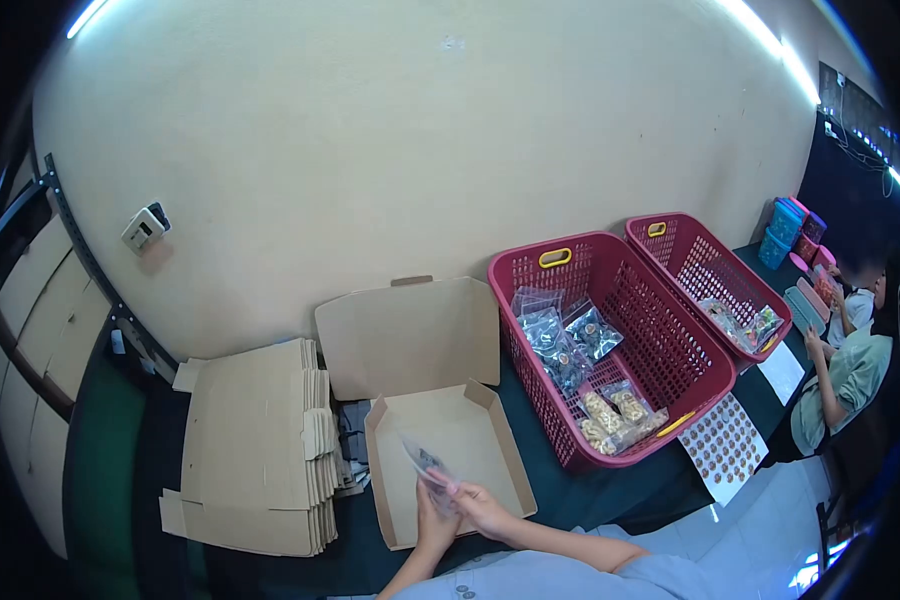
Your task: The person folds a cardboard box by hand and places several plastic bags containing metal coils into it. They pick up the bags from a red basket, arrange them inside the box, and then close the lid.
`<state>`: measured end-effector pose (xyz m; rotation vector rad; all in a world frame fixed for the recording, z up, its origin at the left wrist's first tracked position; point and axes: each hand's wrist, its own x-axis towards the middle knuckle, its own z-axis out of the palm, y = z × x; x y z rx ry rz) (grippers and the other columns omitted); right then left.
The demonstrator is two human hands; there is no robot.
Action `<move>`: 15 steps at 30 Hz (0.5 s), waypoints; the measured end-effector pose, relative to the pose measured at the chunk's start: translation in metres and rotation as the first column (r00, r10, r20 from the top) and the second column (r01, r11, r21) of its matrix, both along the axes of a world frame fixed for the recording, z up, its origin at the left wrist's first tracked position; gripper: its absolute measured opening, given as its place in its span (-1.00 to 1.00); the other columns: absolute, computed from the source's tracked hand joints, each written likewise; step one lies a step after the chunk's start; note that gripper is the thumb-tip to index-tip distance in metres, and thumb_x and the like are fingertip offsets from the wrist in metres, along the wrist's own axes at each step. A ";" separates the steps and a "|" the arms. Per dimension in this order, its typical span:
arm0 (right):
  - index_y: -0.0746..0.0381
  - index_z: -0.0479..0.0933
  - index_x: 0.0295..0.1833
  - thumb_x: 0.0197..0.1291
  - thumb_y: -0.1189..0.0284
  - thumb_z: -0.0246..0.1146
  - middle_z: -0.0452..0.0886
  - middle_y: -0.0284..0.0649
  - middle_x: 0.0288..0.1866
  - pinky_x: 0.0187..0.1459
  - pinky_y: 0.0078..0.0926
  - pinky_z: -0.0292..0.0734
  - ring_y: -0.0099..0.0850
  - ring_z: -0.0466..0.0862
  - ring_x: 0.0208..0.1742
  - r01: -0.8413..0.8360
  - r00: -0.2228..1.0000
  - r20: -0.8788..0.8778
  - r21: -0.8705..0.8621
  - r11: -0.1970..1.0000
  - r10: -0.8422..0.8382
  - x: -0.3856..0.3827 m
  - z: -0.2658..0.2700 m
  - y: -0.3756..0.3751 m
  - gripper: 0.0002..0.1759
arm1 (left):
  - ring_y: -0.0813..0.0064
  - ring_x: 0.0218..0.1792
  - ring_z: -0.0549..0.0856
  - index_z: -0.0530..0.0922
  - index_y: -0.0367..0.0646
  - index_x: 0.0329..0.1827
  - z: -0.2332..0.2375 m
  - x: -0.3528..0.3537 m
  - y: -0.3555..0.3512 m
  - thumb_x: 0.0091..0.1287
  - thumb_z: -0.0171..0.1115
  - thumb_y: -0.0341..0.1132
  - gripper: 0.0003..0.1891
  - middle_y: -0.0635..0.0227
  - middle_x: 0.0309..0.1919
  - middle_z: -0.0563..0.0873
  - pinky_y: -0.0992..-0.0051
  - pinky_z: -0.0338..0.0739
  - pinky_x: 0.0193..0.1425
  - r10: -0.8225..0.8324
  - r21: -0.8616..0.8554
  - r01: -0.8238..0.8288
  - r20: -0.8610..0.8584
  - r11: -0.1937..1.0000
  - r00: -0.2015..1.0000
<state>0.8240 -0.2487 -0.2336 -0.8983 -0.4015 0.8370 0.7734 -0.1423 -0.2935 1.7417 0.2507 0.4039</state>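
Observation:
A small clear plastic bag (423, 459) is held up over the open cardboard box (400, 500); its contents are too blurred to name. My left hand (436, 522) grips it from below, fingers closed around its lower part. From the right, my right hand (483, 508) pinches the same bag near its lower edge. Beneath both hands lies the box's bare floor, with its lid (410, 335) tipped back against the wall.
Flattened cardboard boxes (245, 450) are stacked to the left. On the right, a maroon basket (660, 330) holds packets of dark items (555, 345) and pale pieces (610, 415). Beyond stand a second basket (690, 240), a sticker sheet (725, 450) and two seated people (850, 370).

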 end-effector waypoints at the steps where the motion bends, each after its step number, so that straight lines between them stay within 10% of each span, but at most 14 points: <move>1: 0.28 0.20 0.36 0.39 0.24 -0.06 0.20 -0.24 0.39 0.36 -0.43 0.07 -0.45 0.16 0.40 -0.036 0.994 0.102 -0.063 0.997 0.042 -0.006 0.012 0.001 -0.48 | 0.20 0.17 0.43 0.09 -0.25 0.33 0.006 -0.001 0.002 0.11 0.34 -0.31 -0.23 0.03 0.15 0.38 0.35 0.37 0.17 0.075 -0.065 -0.072 0.035 0.995 0.997; 4: 0.23 0.18 0.37 0.35 0.29 0.03 0.24 -0.19 0.36 0.32 -0.39 0.12 -0.40 0.17 0.40 -0.069 0.963 0.256 -0.065 0.995 0.083 -0.007 0.024 0.005 -0.47 | 0.33 -0.02 0.59 0.34 -0.29 0.18 -0.008 0.000 0.022 0.25 0.22 -0.36 -0.54 0.19 -0.04 0.56 0.45 0.48 0.04 0.192 -0.287 -0.139 0.166 0.948 0.967; 7: 0.23 0.17 0.36 0.14 0.30 0.27 0.27 -0.02 0.31 0.33 -0.30 0.13 -0.27 0.27 0.34 0.421 0.543 0.838 -0.226 0.879 -0.044 0.010 0.013 0.001 -0.29 | 0.39 -0.06 0.61 0.39 -0.32 0.11 0.005 -0.010 0.039 0.27 0.21 -0.36 -0.62 0.20 -0.11 0.60 0.51 0.49 0.01 0.125 -0.365 -0.147 -0.084 0.919 0.989; 12: 0.33 0.28 0.26 0.11 0.31 0.32 0.41 0.06 0.16 0.16 -0.38 0.36 -0.34 0.43 0.20 0.488 0.771 0.550 -0.189 0.852 -0.320 0.021 -0.047 0.014 -0.36 | 0.50 -0.15 0.63 0.46 -0.31 -0.02 0.007 -0.017 0.033 0.26 0.24 -0.34 -0.70 0.16 -0.14 0.62 0.58 0.50 -0.06 0.133 -0.345 -0.124 0.005 0.930 0.991; 15: 0.38 0.41 0.11 0.14 0.35 0.30 0.57 -0.12 -0.05 0.03 -0.49 0.46 -0.44 0.56 -0.01 0.069 0.967 0.253 -0.397 0.915 0.037 0.031 -0.044 0.006 -0.53 | 0.55 -0.23 0.62 0.49 -0.31 -0.06 0.004 -0.014 0.033 0.27 0.22 -0.31 -0.72 0.23 -0.27 0.65 0.61 0.49 -0.13 0.138 -0.420 -0.169 -0.104 0.892 0.985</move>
